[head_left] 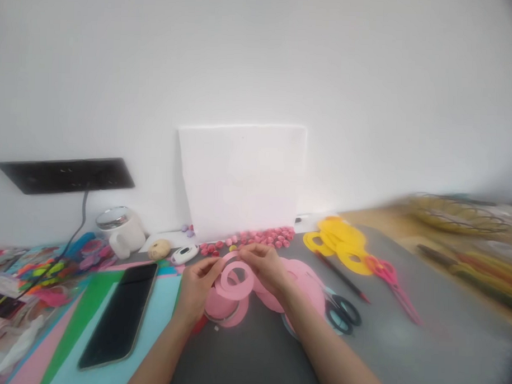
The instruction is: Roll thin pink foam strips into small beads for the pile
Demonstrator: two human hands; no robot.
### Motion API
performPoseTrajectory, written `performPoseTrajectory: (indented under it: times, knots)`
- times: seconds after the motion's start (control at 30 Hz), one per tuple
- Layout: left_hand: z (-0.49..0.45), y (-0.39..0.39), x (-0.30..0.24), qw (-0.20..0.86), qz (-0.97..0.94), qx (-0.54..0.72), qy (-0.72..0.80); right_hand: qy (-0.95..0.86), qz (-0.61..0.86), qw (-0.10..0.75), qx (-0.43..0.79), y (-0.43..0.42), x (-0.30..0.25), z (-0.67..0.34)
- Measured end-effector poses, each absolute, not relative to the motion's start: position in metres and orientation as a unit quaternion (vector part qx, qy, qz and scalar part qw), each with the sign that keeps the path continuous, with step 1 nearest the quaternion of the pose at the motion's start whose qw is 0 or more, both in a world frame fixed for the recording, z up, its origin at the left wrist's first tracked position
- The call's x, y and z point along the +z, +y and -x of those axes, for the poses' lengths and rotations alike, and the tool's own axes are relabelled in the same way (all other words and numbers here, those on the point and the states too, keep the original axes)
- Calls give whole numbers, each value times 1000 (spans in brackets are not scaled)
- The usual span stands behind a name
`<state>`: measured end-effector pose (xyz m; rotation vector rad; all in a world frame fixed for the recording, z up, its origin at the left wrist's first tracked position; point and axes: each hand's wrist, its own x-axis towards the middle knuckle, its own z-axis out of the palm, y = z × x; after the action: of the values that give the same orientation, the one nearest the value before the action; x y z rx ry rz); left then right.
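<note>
The pink paper ring (235,294) hangs upright between both hands, above the grey tabletop (250,360). Reading its face as a clock, the left hand (197,277) pinches with thumb and forefinger near ten o'clock, and the right hand (265,268) pinches near twelve to one o'clock; blur hides exactly how each fingertip meets the edge (a second pink layer may sit behind, I cannot tell). From the ring, pink paper cut-outs (307,289) lie at three o'clock, black-handled scissors (346,314) at four, the phone (119,316) at eight.

The ring is likely very light and limp, easily bent, creased or torn across its narrow band. It seems best taken by the flat of the band, on opposite sides, with a soft pinch and no outward pull.
</note>
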<state>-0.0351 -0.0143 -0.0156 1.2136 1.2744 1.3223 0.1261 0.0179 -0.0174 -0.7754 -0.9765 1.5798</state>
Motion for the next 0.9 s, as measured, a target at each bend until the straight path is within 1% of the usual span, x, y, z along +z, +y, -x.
performPoseTrajectory:
  times: [0.17, 0.37, 0.6, 0.73, 0.9]
  knots:
    - [36, -12, -16, 457, -474, 558, 506, -414, 297, 532, 677, 18, -17, -127]
    - [33, -18, -5, 467, -507, 533, 491, -426, 321, 536, 654, 18, -16, -127]
    - [33, -18, -7, 454, -505, 520, 518, -429, 308, 539, 656, 15, -15, -125]
    - [33, -19, -6, 460, -514, 512, 512, -426, 307, 545, 654, 18, -19, -123]
    - [33, -19, -4, 472, -506, 520, 501, -438, 300, 531, 660, 20, -20, -124]
